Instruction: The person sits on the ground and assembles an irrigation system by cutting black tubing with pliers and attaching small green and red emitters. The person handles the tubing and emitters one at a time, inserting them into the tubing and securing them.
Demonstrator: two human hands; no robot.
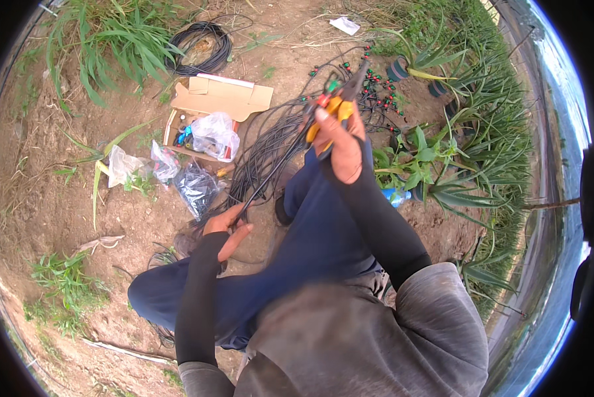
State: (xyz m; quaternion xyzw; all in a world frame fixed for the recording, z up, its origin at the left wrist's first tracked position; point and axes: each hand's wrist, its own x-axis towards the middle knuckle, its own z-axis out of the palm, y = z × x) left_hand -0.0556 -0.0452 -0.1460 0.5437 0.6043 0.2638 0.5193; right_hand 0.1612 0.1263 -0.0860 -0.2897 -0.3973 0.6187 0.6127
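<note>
A thin black tube (270, 173) runs taut and slanting between the two hands, over the person's raised knee in dark blue trousers (317, 231); it is narrow, matte and straight along the held stretch. The left hand (225, 228) pinches its lower end between thumb and fingers, low beside the knee. The right hand (337, 142) is closed around the orange handles of one pair of pliers (342, 99), raised above the knee, whose dark nose points up and away, near the tube's upper end. Behind lies a loose spread of many more black tubes (264, 155) on the bare soil, some fitted with small red and green emitters (376, 86), too many to count. One coil of black hose (204, 46) lies farther off, one open cardboard box (221, 99) holds a clear bag, and three other plastic bags (158, 165) lie beside it
</note>
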